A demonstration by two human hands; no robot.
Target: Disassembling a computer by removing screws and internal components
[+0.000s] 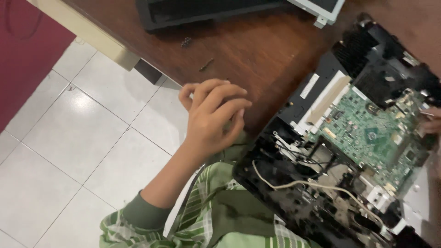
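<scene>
- One left hand (pixel 212 117) hovers at the brown table (pixel 257 50) edge, fingers curled loosely, holding nothing.
- The opened laptop (pixel 349 142) lies just right of the fingers.
- Two small screws (pixel 206 64) lie above them.
- White floor tiles (pixel 78 133) spread left.
- The right hand (pixel 432 123) barely shows; can't tell its fingers.

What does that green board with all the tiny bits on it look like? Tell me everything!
The flat green circuit board sits inside an opened black plastic device casing that lies tilted on the brown wooden table. It is covered in small chips, silvery connectors and a darker square chip near its middle. A pale beige slot strip runs along its upper left edge, and a black finned part lies beyond it. A cream cable curves across the casing below it. Fingertips of the right hand touch its right edge; the left hand hovers apart.
</scene>
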